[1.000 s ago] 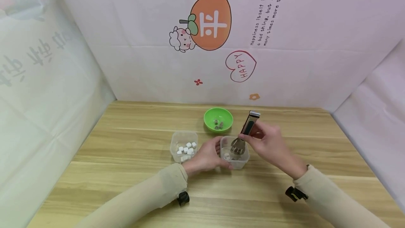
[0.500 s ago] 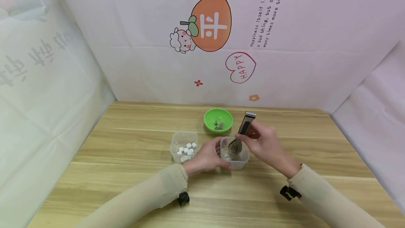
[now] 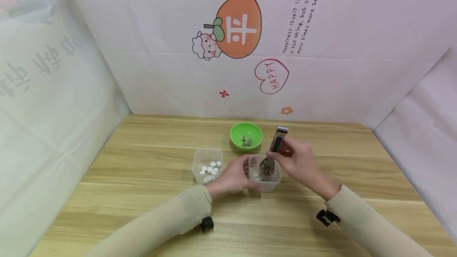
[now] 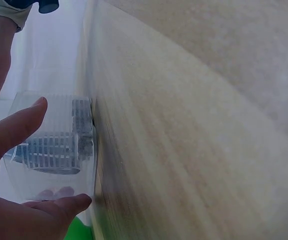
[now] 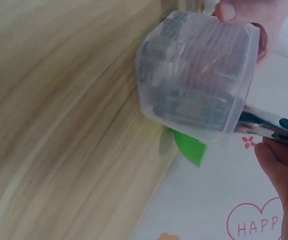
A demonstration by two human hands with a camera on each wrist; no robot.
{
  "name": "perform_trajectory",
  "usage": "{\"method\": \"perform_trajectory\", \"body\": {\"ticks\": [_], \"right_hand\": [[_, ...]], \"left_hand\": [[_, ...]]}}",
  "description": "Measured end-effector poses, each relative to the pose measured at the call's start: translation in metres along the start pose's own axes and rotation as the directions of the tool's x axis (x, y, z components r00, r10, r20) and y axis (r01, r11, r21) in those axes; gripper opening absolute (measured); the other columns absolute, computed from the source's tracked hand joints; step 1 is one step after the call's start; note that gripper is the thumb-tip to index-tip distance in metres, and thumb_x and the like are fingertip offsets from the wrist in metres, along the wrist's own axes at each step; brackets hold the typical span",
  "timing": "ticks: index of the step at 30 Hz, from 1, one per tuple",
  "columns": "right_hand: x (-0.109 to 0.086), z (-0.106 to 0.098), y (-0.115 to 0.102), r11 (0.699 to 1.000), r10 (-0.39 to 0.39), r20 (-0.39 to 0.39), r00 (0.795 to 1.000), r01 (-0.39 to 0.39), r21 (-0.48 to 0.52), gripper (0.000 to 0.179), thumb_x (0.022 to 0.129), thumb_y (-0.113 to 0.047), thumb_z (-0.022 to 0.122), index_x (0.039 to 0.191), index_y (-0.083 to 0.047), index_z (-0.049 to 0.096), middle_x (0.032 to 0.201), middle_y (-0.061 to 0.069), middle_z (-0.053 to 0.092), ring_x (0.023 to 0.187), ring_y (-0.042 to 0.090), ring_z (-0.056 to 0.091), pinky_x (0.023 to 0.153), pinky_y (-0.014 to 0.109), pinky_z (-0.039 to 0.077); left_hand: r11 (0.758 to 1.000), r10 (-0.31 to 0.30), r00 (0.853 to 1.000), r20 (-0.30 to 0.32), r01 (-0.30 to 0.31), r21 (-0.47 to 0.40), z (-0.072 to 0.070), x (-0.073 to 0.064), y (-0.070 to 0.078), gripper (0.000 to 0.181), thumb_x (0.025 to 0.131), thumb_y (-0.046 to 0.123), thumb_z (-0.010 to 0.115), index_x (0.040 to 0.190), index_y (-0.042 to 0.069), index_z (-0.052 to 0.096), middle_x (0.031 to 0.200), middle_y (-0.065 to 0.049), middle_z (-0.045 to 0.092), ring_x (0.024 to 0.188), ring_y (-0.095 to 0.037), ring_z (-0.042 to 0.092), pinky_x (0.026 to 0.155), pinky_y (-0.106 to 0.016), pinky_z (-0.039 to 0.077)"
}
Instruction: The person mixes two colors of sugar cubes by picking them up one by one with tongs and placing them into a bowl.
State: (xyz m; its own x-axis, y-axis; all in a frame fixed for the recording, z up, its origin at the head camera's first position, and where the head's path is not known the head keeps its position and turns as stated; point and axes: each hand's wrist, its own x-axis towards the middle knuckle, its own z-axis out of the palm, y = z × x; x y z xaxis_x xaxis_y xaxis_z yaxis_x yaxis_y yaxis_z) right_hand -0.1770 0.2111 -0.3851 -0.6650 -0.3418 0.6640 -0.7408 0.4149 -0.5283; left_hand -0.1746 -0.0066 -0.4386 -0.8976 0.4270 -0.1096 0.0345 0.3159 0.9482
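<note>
My left hand (image 3: 233, 176) steadies a clear plastic container (image 3: 270, 186), its thumb and fingers on opposite sides, as the left wrist view also shows. Pinched in my right hand (image 3: 301, 166) is a pair of metal tongs (image 3: 277, 142) with a dark grip inlay. The tongs lean over the container, and their slotted heads (image 4: 51, 151) reach down inside it, near its bottom. Small greyish-brown cubes (image 3: 256, 177) lie in there, partly hidden by the tongs. Whether a cube sits between the heads I cannot tell.
Behind the container stands a green bowl (image 3: 234, 141) with several brown cubes (image 3: 244, 144). Left of my left hand is a second clear container (image 3: 198, 157) holding several white cubes (image 3: 210, 169). A printed white cloth (image 3: 171, 90) rises at the table's back edge.
The tongs have shifted slightly left inside the container, and their heads have drawn nearer each other. My right hand moved left with them. My left hand and the container have stayed in place.
</note>
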Motion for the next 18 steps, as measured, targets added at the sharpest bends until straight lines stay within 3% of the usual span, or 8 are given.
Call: {"method": "perform_trajectory", "body": {"ticks": [11, 18], "right_hand": [[0.0037, 0.0056, 0.0018, 0.999, 0.016, -0.052, 0.999, -0.014, 0.041, 0.030, 0.081, 0.009, 0.087, 0.096, -0.006, 0.066, 0.083, 0.001, 0.077, 0.070, 0.017, 0.073, 0.062, 0.024, 0.064], [0.0010, 0.0006, 0.0014, 0.996, 0.059, -0.072, 0.996, -0.054, 0.064, 0.030, 0.080, 0.011, 0.087, 0.095, -0.006, 0.067, 0.082, 0.002, 0.076, 0.069, 0.017, 0.073, 0.061, 0.023, 0.063]], "left_hand": [[0.999, 0.020, 1.000, 0.001, -0.020, -0.034, -0.0003, -0.0019, -0.0004, 0.099, 0.065, -0.001, 0.098, 0.151, 0.005, 0.050, 0.141, -0.010, 0.064, 0.133, -0.027, 0.059, 0.115, -0.038, 0.047], [1.000, 0.010, 1.000, -0.002, -0.011, -0.025, 0.0005, -0.0015, 0.0003, 0.102, 0.065, -0.002, 0.098, 0.153, 0.004, 0.047, 0.145, -0.012, 0.061, 0.136, -0.030, 0.057, 0.116, -0.039, 0.046]]}}
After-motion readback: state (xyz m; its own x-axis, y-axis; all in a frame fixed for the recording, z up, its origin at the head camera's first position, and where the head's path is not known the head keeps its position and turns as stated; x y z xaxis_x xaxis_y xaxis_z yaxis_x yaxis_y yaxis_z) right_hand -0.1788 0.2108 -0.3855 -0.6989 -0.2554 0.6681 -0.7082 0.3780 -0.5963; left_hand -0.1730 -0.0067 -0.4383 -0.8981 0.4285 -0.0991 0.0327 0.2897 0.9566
